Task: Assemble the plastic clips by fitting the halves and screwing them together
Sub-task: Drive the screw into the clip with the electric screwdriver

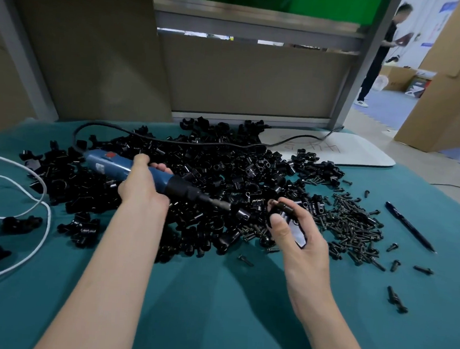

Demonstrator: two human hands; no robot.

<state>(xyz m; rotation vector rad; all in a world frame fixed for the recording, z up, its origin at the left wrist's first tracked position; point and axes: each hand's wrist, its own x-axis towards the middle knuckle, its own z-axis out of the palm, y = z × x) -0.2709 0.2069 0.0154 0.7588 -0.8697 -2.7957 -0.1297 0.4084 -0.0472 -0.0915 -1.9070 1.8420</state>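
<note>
A teal-covered bench (214, 309) is filling most of the frame. A big pile (196, 172) of loose black clip halves is spreading across its middle, and a smaller heap of screws (356, 226) is lying at centre right. With this much lying unassembled, the job is looking far from done. A few black pieces (80, 229) are sitting apart at lower left, but it is not clear whether they are finished.

The left hand (143, 187) is reaching in from lower left and gripping a blue corded driver (107, 165), fingers (160, 166) wrapping its barrel, with the bit pointing right. The right hand (298, 233) is holding one clip (283, 209) just above the pile, right of centre, with fingers (306, 220) and thumb clamping it and a screw sitting at its top. The bit is hovering near the clip, not touching.
</note>
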